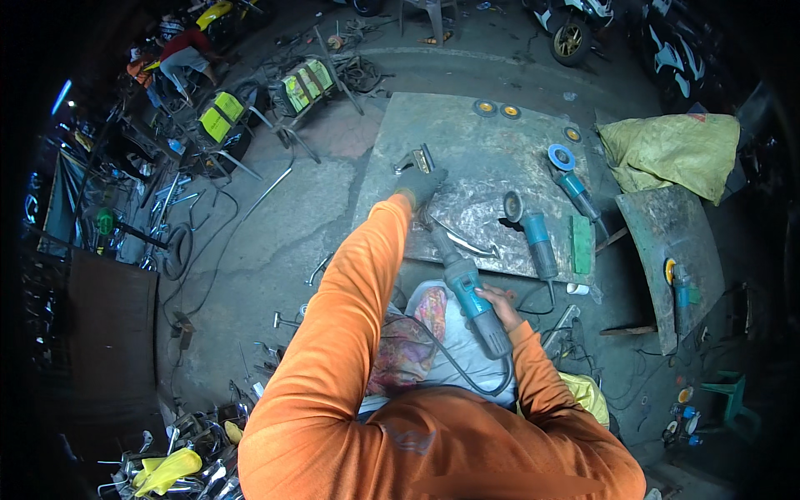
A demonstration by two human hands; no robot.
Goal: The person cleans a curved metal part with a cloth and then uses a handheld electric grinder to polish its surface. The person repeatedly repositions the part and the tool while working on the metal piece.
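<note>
My left hand (422, 183), in a dark grey glove, reaches forward over a worn metal-topped board. Its fingers close round a small shiny metal bracket (423, 158). Against my lap, my right hand (501, 307) grips a long teal-and-grey straight grinder (475, 302) by its body. The tool's narrow nose points up and left toward the gloved hand, and its cord loops down over my lap. A curved chrome tube (463, 237) lies on the board by the nose. The right hand's far fingers are hidden by the tool.
Two teal angle grinders (540, 242) (575, 190) lie on the board (467, 133), beside a green block (582, 243). Several abrasive discs (510, 111) sit at its far side. Another grinder (682, 300) rests on a side panel (658, 221). Metal scraps (171, 467) crowd the lower left.
</note>
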